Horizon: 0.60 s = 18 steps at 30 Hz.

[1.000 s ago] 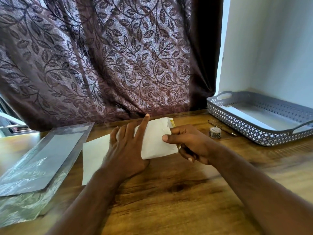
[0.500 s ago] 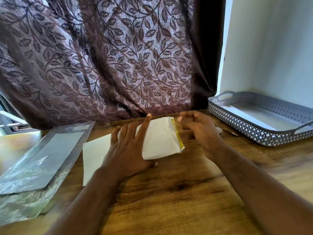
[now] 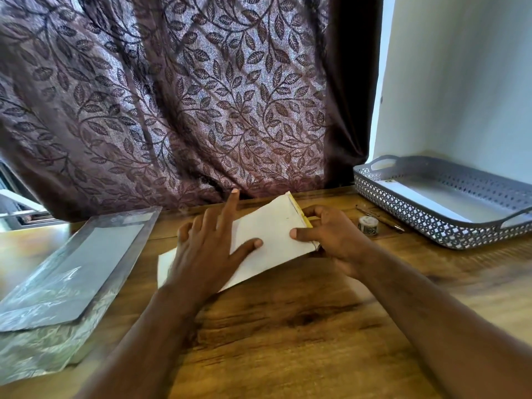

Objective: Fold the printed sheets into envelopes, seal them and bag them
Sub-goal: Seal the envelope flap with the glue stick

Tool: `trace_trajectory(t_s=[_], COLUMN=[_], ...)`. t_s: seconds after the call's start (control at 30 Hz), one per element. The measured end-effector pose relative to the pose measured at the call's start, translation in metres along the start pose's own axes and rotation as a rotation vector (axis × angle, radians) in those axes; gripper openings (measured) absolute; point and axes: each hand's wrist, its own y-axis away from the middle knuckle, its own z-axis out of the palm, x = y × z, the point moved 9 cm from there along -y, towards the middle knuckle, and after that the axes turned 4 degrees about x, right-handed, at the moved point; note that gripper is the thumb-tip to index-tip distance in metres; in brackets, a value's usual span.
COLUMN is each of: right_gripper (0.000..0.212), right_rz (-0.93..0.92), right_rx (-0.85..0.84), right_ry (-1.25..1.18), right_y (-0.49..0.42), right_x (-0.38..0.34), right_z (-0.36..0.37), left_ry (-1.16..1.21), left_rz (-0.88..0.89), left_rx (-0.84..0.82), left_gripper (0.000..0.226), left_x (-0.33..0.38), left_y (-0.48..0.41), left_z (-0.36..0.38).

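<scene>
Misalignment of the fold is the risk: the folded sheet (image 3: 267,234) lies partly on the table (image 3: 288,326) under the flat, straight-fingered left grip (image 3: 207,246), while the right grip (image 3: 331,237) pinches its yellow-trimmed edge, and uneven pull there could skew the crease.

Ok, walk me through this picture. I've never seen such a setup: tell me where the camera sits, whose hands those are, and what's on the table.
No machine here: a person works with bare hands, and the one camera sits on their head, looking forward and down. The left hand presses flat on a folded white sheet, while the right hand pinches its right edge, where a yellow strip runs. On the wooden table lie clear plastic bags at the left, and at the right a small patterned roll, a thin tool and a grey perforated tray.
</scene>
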Motion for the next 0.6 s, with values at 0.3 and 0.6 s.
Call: trace_trajectory(t_s=[0.3,0.6], right_gripper=[0.023,0.023], right_rz=[-0.037,-0.055], right_rx=[0.059,0.223], right_ry=[0.042,0.023], right_y=[-0.007,-0.021], right_x=[0.0,0.012], right_z=[-0.018,-0.044], left_ry=[0.0,0.381], left_rz=[-0.129,-0.424], left_rx=[-0.117,-0.391], left_gripper=[0.071,0.024], left_x=[-0.012,-0.02], left_y=[0.002,0.012], left_z=[0.008,0.032])
